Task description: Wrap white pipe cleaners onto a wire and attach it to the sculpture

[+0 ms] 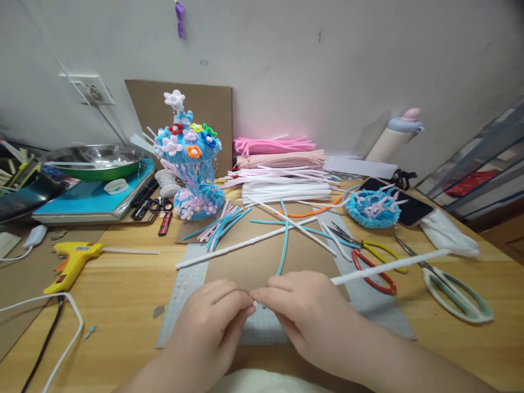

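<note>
Close together over the near part of the grey mat (pixel 188 286), my two hands meet at their fingertips. My left hand (pixel 216 322) pinches one end of a white pipe cleaner (pixel 388 267). The same pipe cleaner passes through my right hand (pixel 298 305), whose fingers are closed on it, and its long free part sticks out to the right above the scissors. Little of the pinched end shows between the fingertips. Just beyond my hands, blue stems (pixel 284 245) and white stems (pixel 245 245) lie crossed on brown cardboard (pixel 315 262).
A blue flowered pipe-cleaner piece (pixel 190 147) stands at the back left, near a yellow glue gun (pixel 76 262). Stem bundles (pixel 286 192) lie by the wall. Scissors (pixel 458 295), pliers (pixel 374 273) and a blue fuzzy disc (pixel 372 210) are at the right.
</note>
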{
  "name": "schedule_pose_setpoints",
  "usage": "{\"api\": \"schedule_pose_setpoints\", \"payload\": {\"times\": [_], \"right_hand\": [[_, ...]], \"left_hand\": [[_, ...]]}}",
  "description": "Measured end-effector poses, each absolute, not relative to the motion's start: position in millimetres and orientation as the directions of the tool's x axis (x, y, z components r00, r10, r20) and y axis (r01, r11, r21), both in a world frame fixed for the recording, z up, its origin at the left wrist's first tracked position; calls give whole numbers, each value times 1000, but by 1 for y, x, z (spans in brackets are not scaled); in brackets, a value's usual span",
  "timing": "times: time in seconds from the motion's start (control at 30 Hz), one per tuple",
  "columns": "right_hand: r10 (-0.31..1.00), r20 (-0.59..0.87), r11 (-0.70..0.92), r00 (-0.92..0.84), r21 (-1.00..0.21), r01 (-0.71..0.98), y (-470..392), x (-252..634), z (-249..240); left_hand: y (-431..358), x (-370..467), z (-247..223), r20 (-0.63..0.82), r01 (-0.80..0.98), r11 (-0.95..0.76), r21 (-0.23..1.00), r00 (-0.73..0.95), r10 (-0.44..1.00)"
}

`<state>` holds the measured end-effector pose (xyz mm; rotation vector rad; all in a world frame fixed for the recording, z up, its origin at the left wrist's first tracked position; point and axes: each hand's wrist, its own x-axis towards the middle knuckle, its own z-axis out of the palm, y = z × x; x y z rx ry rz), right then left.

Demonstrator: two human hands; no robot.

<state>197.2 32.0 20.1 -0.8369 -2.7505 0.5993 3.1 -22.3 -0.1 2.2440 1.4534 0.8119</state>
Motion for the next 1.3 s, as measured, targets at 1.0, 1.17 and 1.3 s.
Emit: {"api": "schedule_pose_setpoints", "payload": {"times": [1.0, 1.17, 1.3], "right_hand": [[175, 221, 980, -959, -129, 149, 49, 195, 11], [140, 213, 986, -967, -123, 115, 51, 194, 7], [141, 272, 988, -952, -103, 117, 49, 193, 7]], "left_hand": [[-25, 6, -20, -579, -303, 715, 629, 432, 692], [-26, 3, -27, -612, -269, 725, 634, 399, 683], [-26, 6, -27, -582, -302, 662, 686, 319, 749]]}}
